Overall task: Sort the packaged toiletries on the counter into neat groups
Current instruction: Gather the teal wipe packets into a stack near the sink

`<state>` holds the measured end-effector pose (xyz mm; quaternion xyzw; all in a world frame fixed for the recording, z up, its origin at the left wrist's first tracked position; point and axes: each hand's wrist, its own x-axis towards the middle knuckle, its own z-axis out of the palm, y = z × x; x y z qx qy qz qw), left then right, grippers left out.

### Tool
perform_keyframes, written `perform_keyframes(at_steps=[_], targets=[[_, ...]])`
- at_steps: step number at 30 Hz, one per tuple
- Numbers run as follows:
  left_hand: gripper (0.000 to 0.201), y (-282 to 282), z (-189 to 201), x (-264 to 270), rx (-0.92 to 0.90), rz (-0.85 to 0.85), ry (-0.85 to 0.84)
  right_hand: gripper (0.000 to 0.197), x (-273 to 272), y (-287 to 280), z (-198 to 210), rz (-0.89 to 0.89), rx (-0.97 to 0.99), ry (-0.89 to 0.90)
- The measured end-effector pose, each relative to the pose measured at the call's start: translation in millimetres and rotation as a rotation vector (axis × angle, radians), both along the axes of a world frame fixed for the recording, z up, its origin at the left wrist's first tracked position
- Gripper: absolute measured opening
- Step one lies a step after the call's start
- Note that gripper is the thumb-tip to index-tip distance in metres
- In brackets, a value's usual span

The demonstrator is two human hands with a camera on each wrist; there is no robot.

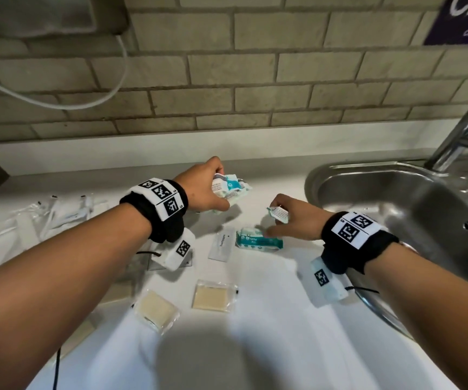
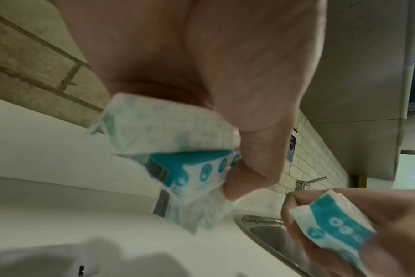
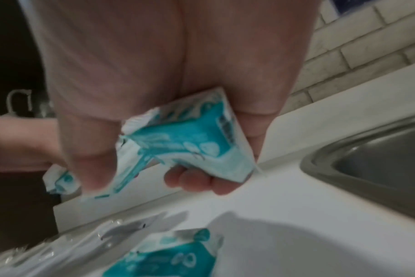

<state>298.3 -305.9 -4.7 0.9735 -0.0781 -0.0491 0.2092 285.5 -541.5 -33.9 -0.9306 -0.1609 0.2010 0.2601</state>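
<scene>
- The left hand (image 1: 204,187) clutches a bunch of teal soap packets (image 1: 230,186) above the far counter (image 1: 269,319).
- The right hand (image 1: 294,218) pinches 1 more packet (image 1: 279,213).
- Another teal packet (image 1: 258,240) lies just beneath it.
- Best gathered together, edges squared, well apart from the sink (image 1: 395,198).

- A kitchen or kitchenette counter, judging by the fittings.
- A round stainless-steel sink (image 1: 373,192) is set into the smooth white countertop (image 1: 269,319).
- A chrome mixer tap (image 1: 463,136) stands behind it.
- Pale beige brick-pattern wall tiles (image 1: 227,80) back the counter.
</scene>
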Motion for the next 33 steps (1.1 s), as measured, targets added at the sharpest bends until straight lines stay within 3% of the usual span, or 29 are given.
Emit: perform_keyframes(at_steps=[3,5,10,16,26,30,33], targets=[[0.058,-0.4,1.7,-0.9,0.006,0.009,-0.001,0.019,-2.2,-1.4,2.2,-0.158,0.269,0.151],[0.058,-1.8,4.4,-1.4,0.011,0.018,-0.004,0.014,-3.1,-2.2,6.1,-0.185,0.341,0.133],[0.058,-6.9,12.1,-4.5,0.012,0.015,-0.025,0.054,-10.7,-0.9,14.9,-0.184,0.384,0.164],[0.058,-7.3,17.1,-12.5,0.012,0.006,-0.033,0.021,-15.3,-3.5,13.8,-0.168,0.514,0.259],[0.056,-6.7,13.8,-23.8,0.009,0.015,0.003,0.004,-25.8,21.5,-0.6,-0.097,0.250,0.295],[0.056,-3.8,11.1,-23.0,0.005,0.011,0.019,0.019,-32.4,23.8,-14.9,-0.139,0.108,0.265],[0.057,-1.7,7.8,-19.9,0.008,0.005,0.043,0.022,-39.5,10.7,-19.6,-0.095,-0.110,0.262]])
